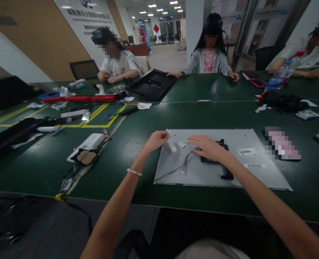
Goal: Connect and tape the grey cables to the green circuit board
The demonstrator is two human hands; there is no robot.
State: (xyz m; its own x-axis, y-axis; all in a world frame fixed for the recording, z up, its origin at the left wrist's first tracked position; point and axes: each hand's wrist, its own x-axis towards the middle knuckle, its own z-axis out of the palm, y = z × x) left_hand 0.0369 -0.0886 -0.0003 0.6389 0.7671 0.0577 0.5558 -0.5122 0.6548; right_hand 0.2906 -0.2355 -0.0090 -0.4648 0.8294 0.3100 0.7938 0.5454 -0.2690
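Observation:
A grey metal panel (251, 169) lies flat on the green table in front of me, with a black circuit board (224, 146) and a bundle of thin wires (185, 164) on it. My left hand (157, 139) hovers over the panel's far left corner, fingers pinched on a white strip of tape (171, 145). A second small white piece (181, 144) lies just right of it. My right hand (207, 147) rests palm down on the black board and the wires' upper end, fingers stretched toward the tape.
A white device with cables (87, 148) lies to my left by the yellow floor-style markings. Across the table sit three people; one touches a black monitor shell (151, 83). Tools, a red tray (78, 98) and a metal bowl (116, 91) crowd the far left; black cloth (283, 101) lies far right.

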